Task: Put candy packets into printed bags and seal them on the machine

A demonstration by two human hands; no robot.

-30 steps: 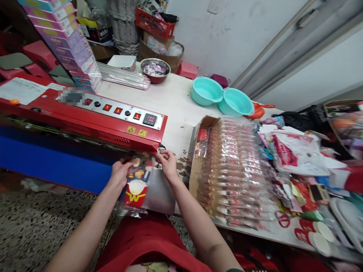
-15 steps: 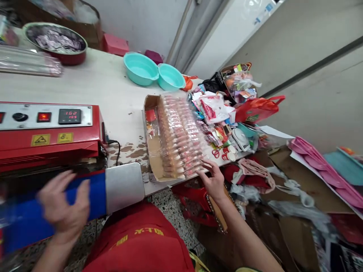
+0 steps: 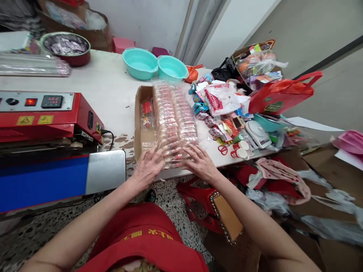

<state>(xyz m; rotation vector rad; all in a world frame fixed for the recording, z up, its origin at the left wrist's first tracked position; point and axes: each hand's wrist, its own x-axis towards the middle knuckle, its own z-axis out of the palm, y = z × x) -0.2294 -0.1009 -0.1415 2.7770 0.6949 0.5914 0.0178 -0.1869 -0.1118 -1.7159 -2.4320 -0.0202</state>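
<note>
Packets (image 3: 174,121) in clear wrap, stacked in an overlapping row inside a shallow cardboard tray (image 3: 141,130) on the white table (image 3: 107,87). The row's long axis runs from the table's near edge away toward the two teal bowls (image 3: 154,68); its near end lies at the tray's front edge. Left hand (image 3: 149,166), fingers spread flat, rests on the near left end of the row; right hand (image 3: 200,162), fingers likewise spread and gripping nothing, rests on the near right end. Both palms face down on the packets. To the left of the tray, a red sealing machine (image 3: 48,117) with a lit display, its blue and silver belt (image 3: 62,179) below it, and a black cord (image 3: 109,134) trailing onto the stained tabletop. To the right, touching the tray's side, a heap of mixed wrappers and small goods (image 3: 227,113), with a red bag (image 3: 279,96) at its far side. At the far left, a metal bowl (image 3: 66,47) of small wrapped pieces and a bundle of clear sleeves (image 3: 34,68).
</note>
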